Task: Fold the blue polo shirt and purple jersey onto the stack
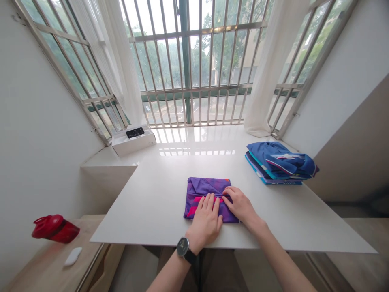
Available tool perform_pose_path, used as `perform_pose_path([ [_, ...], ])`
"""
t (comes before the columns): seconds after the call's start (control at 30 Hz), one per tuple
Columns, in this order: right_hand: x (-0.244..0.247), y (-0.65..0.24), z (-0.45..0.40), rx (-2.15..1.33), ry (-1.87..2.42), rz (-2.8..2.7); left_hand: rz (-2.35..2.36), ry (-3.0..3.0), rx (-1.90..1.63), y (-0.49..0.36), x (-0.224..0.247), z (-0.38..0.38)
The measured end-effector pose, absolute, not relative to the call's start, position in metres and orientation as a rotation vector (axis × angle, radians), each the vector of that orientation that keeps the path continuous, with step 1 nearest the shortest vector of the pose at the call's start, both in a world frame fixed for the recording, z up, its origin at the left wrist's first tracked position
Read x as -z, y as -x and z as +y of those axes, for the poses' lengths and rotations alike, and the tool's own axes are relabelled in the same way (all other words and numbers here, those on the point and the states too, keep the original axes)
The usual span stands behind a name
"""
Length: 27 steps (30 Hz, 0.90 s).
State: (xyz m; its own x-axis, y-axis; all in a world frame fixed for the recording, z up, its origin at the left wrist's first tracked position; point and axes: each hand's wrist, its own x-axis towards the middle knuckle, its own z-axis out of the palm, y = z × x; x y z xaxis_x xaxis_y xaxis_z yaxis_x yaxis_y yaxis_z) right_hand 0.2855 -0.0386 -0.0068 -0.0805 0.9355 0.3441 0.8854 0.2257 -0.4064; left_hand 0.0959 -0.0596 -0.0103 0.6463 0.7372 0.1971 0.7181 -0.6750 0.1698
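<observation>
A purple shirt (206, 185) with pink-red stripes lies folded into a flat, compact rectangle near the front edge of the white table. My left hand (207, 219), with a black watch on its wrist, rests palm down on the near part of the cloth, fingers stretched out over the pink stripes. On the shirt's right side is my right hand (240, 203). Its thumb and forefinger pinch the cloth along the fold that runs across the middle. The underside of the shirt is hidden.
Folded blue clothes (279, 162) are stacked at the table's right. On the sill at the back left, a white box (133, 144) carries a black phone (135, 132). A red shaker bottle (56, 228) and a small white object (73, 256) lie on a lower wooden surface. Barred windows and white curtains stand behind.
</observation>
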Motion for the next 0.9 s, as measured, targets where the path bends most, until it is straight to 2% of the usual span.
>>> perform_pose_path([
  [0.2,-0.003,-0.254,-0.078,0.096,1.517,-2.03,1.249,-2.835,-0.326,-0.083,-0.006,-0.079],
  [0.47,0.016,-0.224,-0.13,0.084,1.398,-2.032,1.33,-2.829,-0.34,-0.063,-0.015,-0.079],
  [0.7,0.016,-0.222,-0.144,-0.033,1.302,-2.303,1.386,-2.836,-0.204,-0.052,-0.033,-0.084],
  [0.9,0.018,-0.24,-0.15,-0.038,1.277,-2.425,0.954,-2.837,-0.159,-0.017,-0.065,-0.075],
])
